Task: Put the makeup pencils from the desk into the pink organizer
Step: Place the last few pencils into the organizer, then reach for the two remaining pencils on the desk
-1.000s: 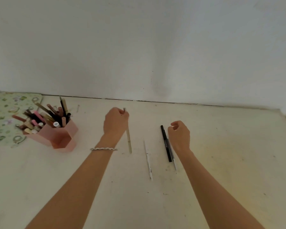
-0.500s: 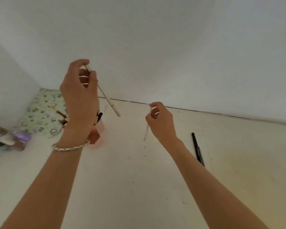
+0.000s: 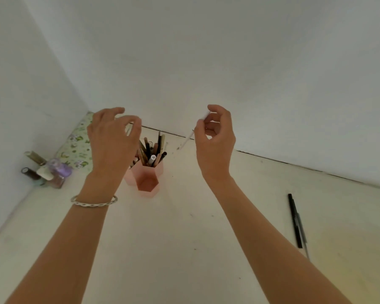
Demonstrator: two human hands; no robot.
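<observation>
The pink organizer, made of hexagonal cups, stands on the desk, and its rear cup holds several makeup pencils. My left hand hovers just above and left of it with fingers spread. A pale pencil shows between those fingers, pointing down at the cups. My right hand is raised to the organizer's right and pinches a thin white pencil between thumb and forefinger. On the desk at the right lie a black pencil and a thin grey pencil, side by side.
Several nail polish bottles stand in the left corner by the wall. A floral pouch lies behind them, partly hidden by my left hand. The front hexagon cup has nothing in it. White walls close off the desk at the back and left.
My left hand came down over the organizer and its fingers spread off the pale pencil. My right hand rose with the white pencil and moved toward the organizer. The view has shifted left.
</observation>
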